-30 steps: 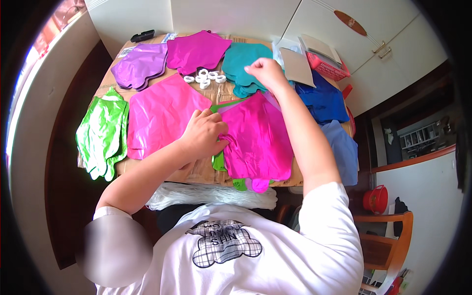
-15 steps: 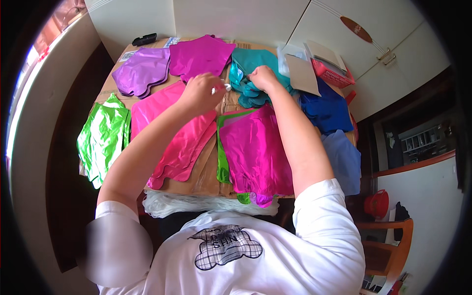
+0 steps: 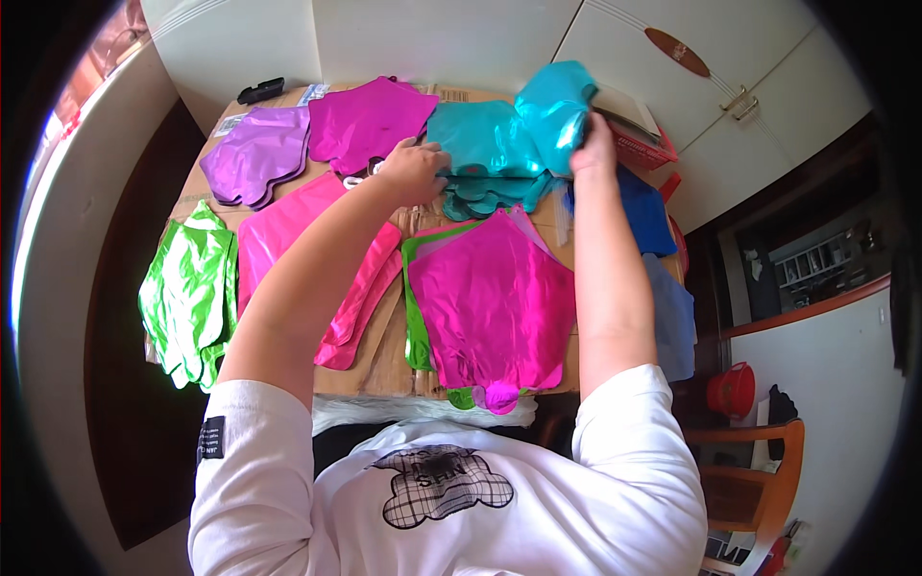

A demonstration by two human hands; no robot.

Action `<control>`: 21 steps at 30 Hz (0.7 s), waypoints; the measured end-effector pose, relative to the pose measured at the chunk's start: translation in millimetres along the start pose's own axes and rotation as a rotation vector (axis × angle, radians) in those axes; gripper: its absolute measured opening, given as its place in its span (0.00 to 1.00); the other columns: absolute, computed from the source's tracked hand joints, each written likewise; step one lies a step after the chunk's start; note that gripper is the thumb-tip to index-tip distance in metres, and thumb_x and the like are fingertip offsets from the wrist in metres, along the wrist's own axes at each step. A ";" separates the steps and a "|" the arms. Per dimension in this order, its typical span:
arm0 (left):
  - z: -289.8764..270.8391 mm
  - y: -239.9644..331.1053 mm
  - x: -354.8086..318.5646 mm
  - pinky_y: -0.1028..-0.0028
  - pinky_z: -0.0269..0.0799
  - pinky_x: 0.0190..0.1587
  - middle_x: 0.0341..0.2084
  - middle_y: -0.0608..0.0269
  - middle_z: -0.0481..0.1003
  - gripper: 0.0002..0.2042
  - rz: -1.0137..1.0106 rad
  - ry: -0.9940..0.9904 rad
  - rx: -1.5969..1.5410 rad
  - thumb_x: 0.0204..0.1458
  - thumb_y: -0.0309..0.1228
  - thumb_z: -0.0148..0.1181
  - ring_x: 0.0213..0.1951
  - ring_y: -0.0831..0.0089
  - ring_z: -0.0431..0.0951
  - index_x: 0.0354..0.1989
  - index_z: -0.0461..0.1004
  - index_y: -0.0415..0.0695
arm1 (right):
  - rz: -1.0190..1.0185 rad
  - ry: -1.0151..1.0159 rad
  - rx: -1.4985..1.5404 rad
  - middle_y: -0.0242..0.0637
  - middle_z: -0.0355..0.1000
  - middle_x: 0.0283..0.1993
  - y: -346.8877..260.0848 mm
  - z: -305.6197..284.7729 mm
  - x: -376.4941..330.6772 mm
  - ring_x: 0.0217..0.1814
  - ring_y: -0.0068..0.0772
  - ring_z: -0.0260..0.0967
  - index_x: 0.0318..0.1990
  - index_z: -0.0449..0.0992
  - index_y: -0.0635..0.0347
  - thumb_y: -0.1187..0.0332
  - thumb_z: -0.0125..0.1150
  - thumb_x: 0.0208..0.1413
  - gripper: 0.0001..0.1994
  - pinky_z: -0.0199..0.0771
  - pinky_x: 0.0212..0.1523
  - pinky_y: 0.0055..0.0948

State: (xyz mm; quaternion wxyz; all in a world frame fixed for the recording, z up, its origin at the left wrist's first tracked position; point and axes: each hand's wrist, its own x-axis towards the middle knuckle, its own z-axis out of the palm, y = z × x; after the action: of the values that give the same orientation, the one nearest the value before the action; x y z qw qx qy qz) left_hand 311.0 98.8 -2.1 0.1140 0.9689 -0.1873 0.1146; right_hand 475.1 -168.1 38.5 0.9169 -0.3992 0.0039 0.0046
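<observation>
A teal foil balloon [image 3: 555, 108], flat and uninflated, is raised at the back right, its edge gripped by my right hand [image 3: 595, 149]. Beneath it and to its left lies a stack of teal foil balloons [image 3: 480, 139]. My left hand [image 3: 413, 173] rests at the left edge of that stack, fingers spread and slightly bent. Beside its wrist shows a small white item [image 3: 363, 177], too small to name. Nearer to me, a magenta foil balloon [image 3: 490, 302] lies on top of green and lilac ones.
More flat foil balloons cover the cardboard [image 3: 384, 370]: purple [image 3: 254, 149], dark magenta [image 3: 370, 120], pink [image 3: 274, 226], green [image 3: 190, 298] and blue [image 3: 643, 211]. A red basket [image 3: 639, 146] stands back right, a black object [image 3: 261, 91] back left. Wall cabinets [image 3: 432, 43] border the far side.
My right hand has moved right and lifted a teal foil balloon off the stack. My left hand has come to the stack's left edge. The magenta balloon in front now lies flatter.
</observation>
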 end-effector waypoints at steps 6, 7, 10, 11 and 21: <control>-9.7 0.6 -1.2 0.52 0.48 0.67 0.41 0.61 0.74 0.12 -0.070 -0.063 0.039 0.50 0.38 0.57 0.51 0.60 0.72 0.41 0.75 0.50 | -0.119 -0.399 0.108 0.42 0.74 0.41 -115.3 16.0 -78.0 0.42 0.38 0.73 0.45 0.73 0.64 0.62 0.48 0.60 0.16 0.75 0.44 0.37; -11.1 0.5 -2.0 0.52 0.48 0.67 0.41 0.61 0.74 0.12 -0.085 -0.053 0.058 0.50 0.39 0.57 0.52 0.60 0.72 0.42 0.76 0.50 | -0.172 -0.350 -0.047 0.39 0.74 0.39 -117.5 14.9 -94.6 0.39 0.34 0.73 0.44 0.74 0.64 0.61 0.49 0.60 0.15 0.75 0.41 0.34; -23.6 25.8 -6.8 0.57 0.53 0.65 0.42 0.61 0.75 0.16 -0.179 0.090 -0.303 0.56 0.46 0.54 0.52 0.63 0.72 0.41 0.78 0.46 | -0.323 -0.464 -0.447 0.29 0.73 0.33 -105.4 13.1 -164.0 0.32 0.18 0.68 0.39 0.76 0.60 0.66 0.59 0.57 0.08 0.68 0.33 0.21; -41.8 55.8 -8.3 0.58 0.57 0.63 0.42 0.61 0.76 0.18 -0.267 0.107 -0.647 0.57 0.48 0.53 0.51 0.64 0.73 0.40 0.77 0.44 | -0.406 -0.465 -0.600 0.26 0.71 0.31 -95.2 15.7 -185.7 0.32 0.16 0.66 0.36 0.75 0.58 0.70 0.60 0.56 0.04 0.66 0.34 0.18; -107.0 134.0 -63.6 0.85 0.67 0.26 0.25 0.68 0.77 0.08 -0.347 0.043 -1.287 0.56 0.30 0.61 0.24 0.86 0.73 0.37 0.78 0.36 | -0.713 -0.572 -1.151 0.40 0.73 0.36 -33.7 36.6 -277.7 0.34 0.35 0.74 0.34 0.74 0.64 0.65 0.70 0.48 0.13 0.73 0.34 0.32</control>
State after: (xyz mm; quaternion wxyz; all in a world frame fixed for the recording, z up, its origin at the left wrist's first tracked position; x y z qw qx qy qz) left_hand 182.2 27.3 106.4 0.6901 0.7212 -0.0574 -0.0209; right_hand 197.9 -165.7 91.1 0.4733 -0.7776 -0.3685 -0.1886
